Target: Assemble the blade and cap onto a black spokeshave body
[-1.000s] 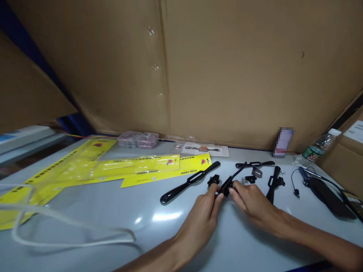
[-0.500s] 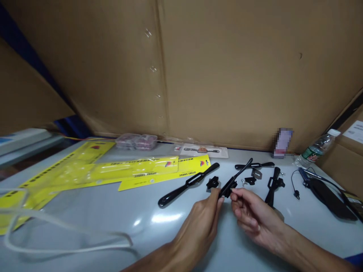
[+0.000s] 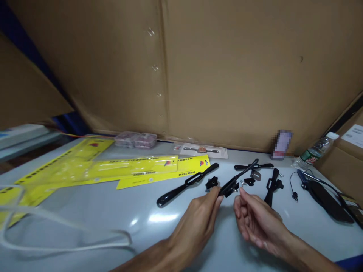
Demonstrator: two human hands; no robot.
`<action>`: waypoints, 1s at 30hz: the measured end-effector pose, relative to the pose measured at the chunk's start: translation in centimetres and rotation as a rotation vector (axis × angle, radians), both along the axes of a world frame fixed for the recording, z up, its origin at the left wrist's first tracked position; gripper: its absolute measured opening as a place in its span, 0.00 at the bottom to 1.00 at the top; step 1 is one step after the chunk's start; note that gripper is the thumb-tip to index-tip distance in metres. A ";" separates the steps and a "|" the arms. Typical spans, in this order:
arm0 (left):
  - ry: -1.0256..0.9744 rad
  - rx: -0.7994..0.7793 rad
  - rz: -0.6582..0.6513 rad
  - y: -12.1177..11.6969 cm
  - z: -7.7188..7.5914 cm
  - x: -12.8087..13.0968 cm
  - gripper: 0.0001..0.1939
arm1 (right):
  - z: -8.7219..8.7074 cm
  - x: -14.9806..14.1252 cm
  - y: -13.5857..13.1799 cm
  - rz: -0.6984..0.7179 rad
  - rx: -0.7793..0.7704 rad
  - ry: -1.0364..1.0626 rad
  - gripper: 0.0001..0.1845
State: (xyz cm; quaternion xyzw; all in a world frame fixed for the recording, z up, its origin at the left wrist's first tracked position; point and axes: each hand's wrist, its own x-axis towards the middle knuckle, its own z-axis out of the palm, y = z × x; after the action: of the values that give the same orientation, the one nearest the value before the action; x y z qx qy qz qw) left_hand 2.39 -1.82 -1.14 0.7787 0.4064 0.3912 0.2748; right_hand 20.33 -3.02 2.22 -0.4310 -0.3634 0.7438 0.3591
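Note:
My left hand (image 3: 200, 215) grips the near handle of a black spokeshave (image 3: 239, 175), which is tilted up off the table. A dark clamp piece with a small silver screw (image 3: 235, 190) sits at its middle. Just right of that screw, my right hand (image 3: 259, 219) is loosely curled, its thumb apart from the fingertips, and nothing shows in it. Around them lie a long black spokeshave body (image 3: 188, 184), a black cap piece (image 3: 211, 183), another cap piece (image 3: 249, 182), a small blade plate (image 3: 256, 174), and two more spokeshaves (image 3: 253, 166) (image 3: 272, 188).
Yellow spoke shave packaging cards (image 3: 164, 174) cover the table's left. Behind are clear boxes (image 3: 136, 139) and a carded spokeshave (image 3: 202, 150). A blurred phone-like object (image 3: 281, 144), a water bottle (image 3: 316, 151) and a black pouch-like item (image 3: 326, 200) stand or lie right. A white wire frame (image 3: 68, 249) is front left.
My right hand has drawn back from the screw, down and right, its fingers loosened. The silver screw now shows. My left hand keeps its grip on the spokeshave.

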 end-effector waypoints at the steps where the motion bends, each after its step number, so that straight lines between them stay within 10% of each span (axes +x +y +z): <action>1: 0.033 0.036 -0.001 0.1 0.0 -0.2 0.13 | -0.2 0.3 -0.3 -0.009 -0.004 -0.019 0.29; 16: 0.257 0.358 -0.091 0.8 0.1 -0.9 0.16 | -1.8 0.5 -1.4 -0.054 -0.044 0.164 0.24; 30: 0.119 -0.154 -0.068 -0.4 -0.3 0.5 0.15 | -0.9 -0.3 -0.1 -0.024 0.153 -0.353 0.21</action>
State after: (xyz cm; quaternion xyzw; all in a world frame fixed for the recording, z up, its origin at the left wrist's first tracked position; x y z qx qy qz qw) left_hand 2.89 -2.26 -1.45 0.7905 0.4243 0.3021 0.3223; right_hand 19.99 -3.16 1.29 -0.5303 -0.4713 0.6226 0.3303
